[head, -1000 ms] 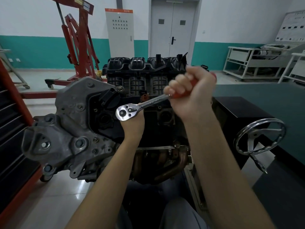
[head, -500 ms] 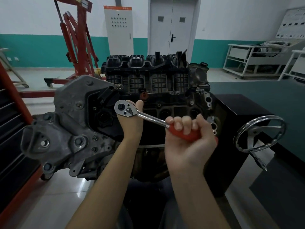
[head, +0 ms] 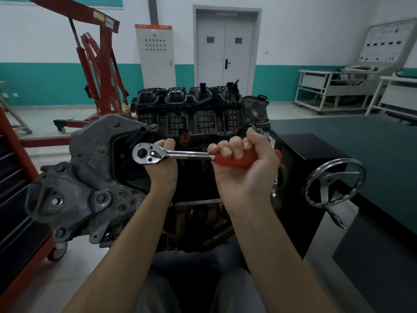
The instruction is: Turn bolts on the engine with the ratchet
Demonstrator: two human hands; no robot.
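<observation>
Right now my right hand (head: 244, 168) grips the ratchet (head: 180, 155) by its red handle at three o'clock while my left hand (head: 162, 168) curls behind its head against the engine (head: 191, 123); a hard pull could slip the socket off.

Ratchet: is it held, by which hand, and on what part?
Yes. The right hand grips the ratchet round its red handle. The left hand sits behind the head, fingers curled at it; what they grip there is hidden.
</observation>
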